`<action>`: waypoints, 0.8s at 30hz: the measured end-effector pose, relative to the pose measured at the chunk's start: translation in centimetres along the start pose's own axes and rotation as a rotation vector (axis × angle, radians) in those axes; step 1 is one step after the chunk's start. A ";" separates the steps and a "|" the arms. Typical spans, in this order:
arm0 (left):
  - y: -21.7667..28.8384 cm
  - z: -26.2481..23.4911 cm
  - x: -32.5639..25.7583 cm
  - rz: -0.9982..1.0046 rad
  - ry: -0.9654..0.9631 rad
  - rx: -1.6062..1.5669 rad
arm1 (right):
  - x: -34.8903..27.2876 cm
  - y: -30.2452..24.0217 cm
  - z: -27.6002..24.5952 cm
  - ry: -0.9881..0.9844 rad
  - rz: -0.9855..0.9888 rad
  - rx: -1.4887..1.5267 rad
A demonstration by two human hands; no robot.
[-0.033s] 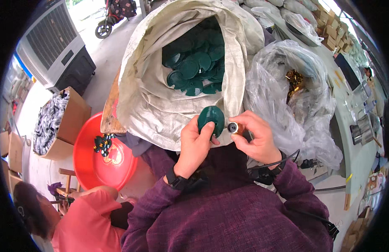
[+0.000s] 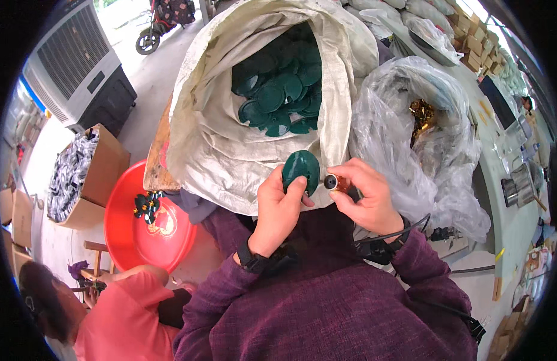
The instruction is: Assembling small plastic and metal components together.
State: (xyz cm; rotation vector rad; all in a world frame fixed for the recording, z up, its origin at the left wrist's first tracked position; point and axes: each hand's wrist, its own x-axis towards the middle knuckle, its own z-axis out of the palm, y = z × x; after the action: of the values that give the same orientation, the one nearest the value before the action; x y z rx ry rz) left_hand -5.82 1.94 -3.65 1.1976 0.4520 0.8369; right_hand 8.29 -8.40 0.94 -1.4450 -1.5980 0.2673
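Note:
A dark green, glossy round disc (image 2: 302, 171) stands tilted between the thumb and fingers of my left hand (image 2: 280, 204), which is closed on it. My right hand (image 2: 370, 195) pinches a short copper-coloured cylinder (image 2: 340, 184) whose dark, round end faces the disc. A small gap separates the two pieces. Just beyond my hands, a big white woven sack (image 2: 230, 157) gapes open, and many similar green discs (image 2: 277, 90) are heaped inside it. To the right lies a clear plastic bag (image 2: 390, 114) with shiny gold pieces (image 2: 421, 117) in it.
At left, a red basin (image 2: 131, 231) holds small black-and-gold parts. A co-worker in a pink top (image 2: 125, 313) sits beside it. Behind are a cardboard box (image 2: 104, 171) of silvery pieces and a large air cooler (image 2: 74, 60). A table (image 2: 501, 198) with a metal pot (image 2: 519, 185) runs along the right.

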 end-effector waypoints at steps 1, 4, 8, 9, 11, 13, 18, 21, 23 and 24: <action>-0.1 0.0 -0.2 -0.023 0.007 -0.003 | 0.0 0.0 0.1 -0.009 0.002 -0.002; -0.4 0.0 -0.8 0.152 -0.004 0.200 | 0.0 0.1 0.7 -0.023 0.011 -0.005; -0.1 0.0 -1.1 0.327 0.005 0.429 | 0.2 0.0 0.9 -0.032 0.008 -0.035; 0.0 0.1 -1.2 0.345 0.016 0.504 | 0.2 -0.1 0.8 -0.032 0.010 -0.036; 0.3 0.2 -1.4 0.363 0.026 0.577 | 0.2 -0.3 0.7 -0.078 -0.020 -0.156; 0.5 0.3 -1.4 0.465 0.071 0.661 | 0.3 -0.4 0.6 -0.087 -0.038 -0.177; 0.7 0.7 -1.7 0.479 0.032 0.652 | 0.4 -0.4 0.8 -0.108 -0.112 -0.230; 0.8 0.3 -1.7 0.511 -0.029 0.710 | 0.6 -0.4 0.6 -0.150 -0.134 -0.267; 0.9 0.1 -1.8 0.517 -0.067 0.746 | 0.7 -0.4 0.3 -0.223 -0.134 -0.309; 0.9 0.1 -1.9 0.513 -0.080 0.786 | 0.8 -0.4 0.2 -0.224 -0.139 -0.317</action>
State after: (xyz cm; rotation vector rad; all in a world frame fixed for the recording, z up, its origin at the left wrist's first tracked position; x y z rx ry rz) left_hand -7.29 0.55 -2.97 2.1257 0.4238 1.0807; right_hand 7.99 -7.75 1.51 -1.5734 -1.9839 0.0995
